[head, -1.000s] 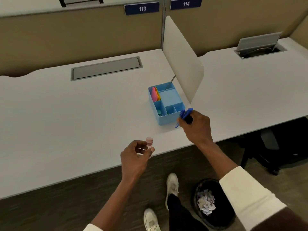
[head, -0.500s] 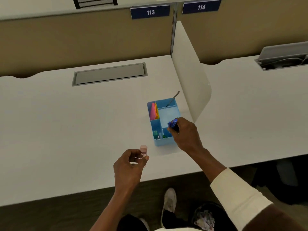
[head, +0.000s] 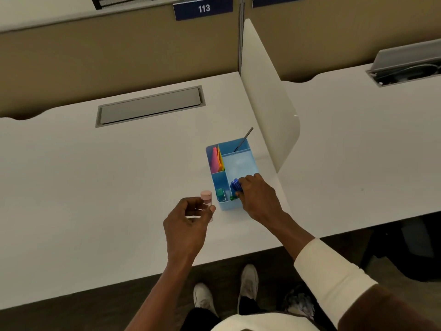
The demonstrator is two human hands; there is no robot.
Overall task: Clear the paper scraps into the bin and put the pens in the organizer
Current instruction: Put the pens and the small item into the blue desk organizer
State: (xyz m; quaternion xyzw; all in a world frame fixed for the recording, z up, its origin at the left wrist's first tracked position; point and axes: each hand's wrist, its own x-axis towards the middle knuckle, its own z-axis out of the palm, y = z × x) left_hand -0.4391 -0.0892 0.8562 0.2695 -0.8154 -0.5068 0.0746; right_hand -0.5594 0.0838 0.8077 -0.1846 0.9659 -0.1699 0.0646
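The right hand (head: 259, 199) has come down from above the blue organizer (head: 241, 163) and now pushes the blue pens (head: 235, 186) into its near right compartment, fingers clamped round them. The left hand (head: 188, 225) hovers over the desk (head: 95, 187) just left of the organizer, thumb and fingers pinched on a pink-capped marker (head: 206, 198) held upright. A grey pen (head: 244, 139) leans in the far compartment, beside coloured notes (head: 217, 158). The bin (head: 299, 304) with paper scraps shows under the desk edge.
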